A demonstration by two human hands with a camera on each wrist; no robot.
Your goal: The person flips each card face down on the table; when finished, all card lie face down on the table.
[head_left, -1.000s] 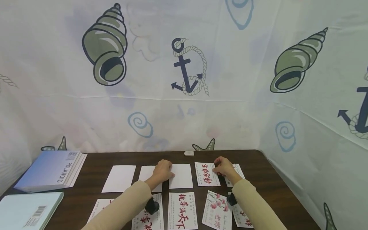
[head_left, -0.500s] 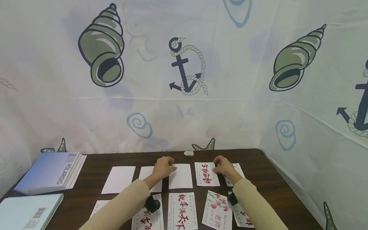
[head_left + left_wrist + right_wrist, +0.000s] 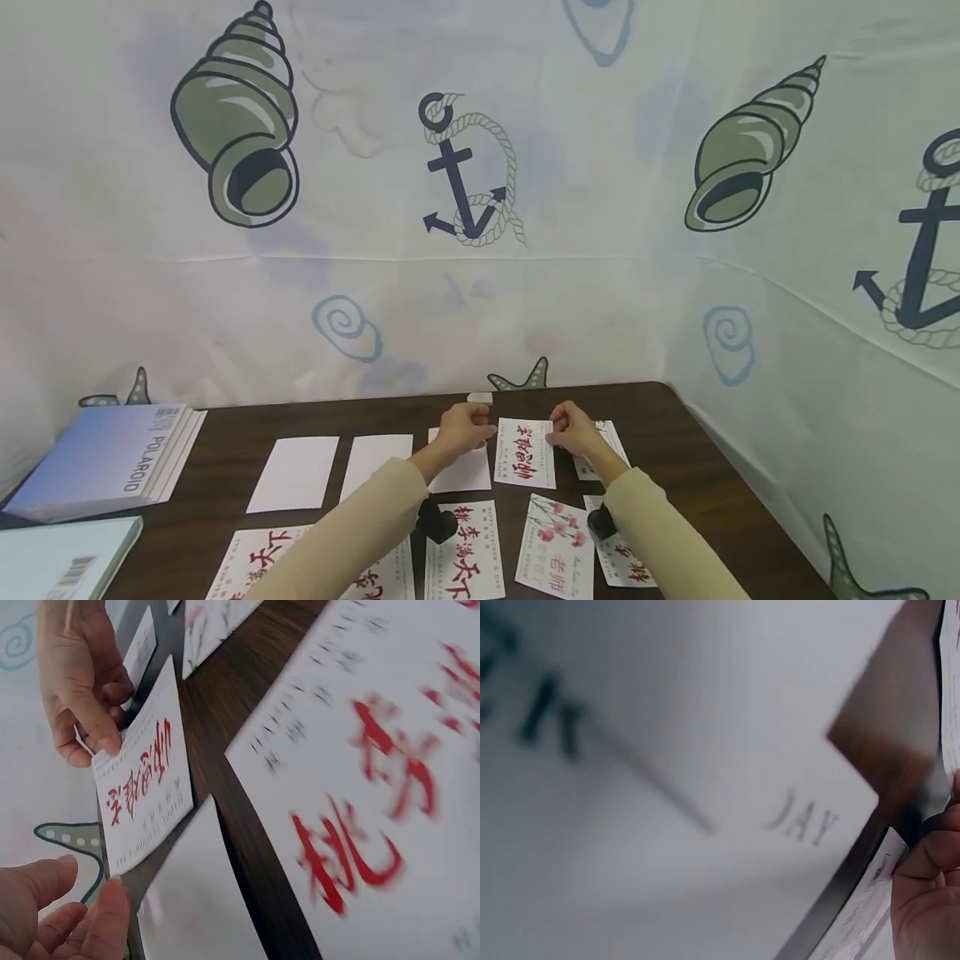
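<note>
Both hands pinch the red-lettered card (image 3: 527, 451), left hand (image 3: 463, 427) and right hand (image 3: 573, 428) at its far corners, apparently lifting it.

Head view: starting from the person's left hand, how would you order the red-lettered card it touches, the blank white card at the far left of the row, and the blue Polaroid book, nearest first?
1. Red-lettered card: at the fingers of the left hand, just right of it.
2. Blank white card: far left of the row.
3. Blue Polaroid book: at the table's left edge, farthest.
</note>
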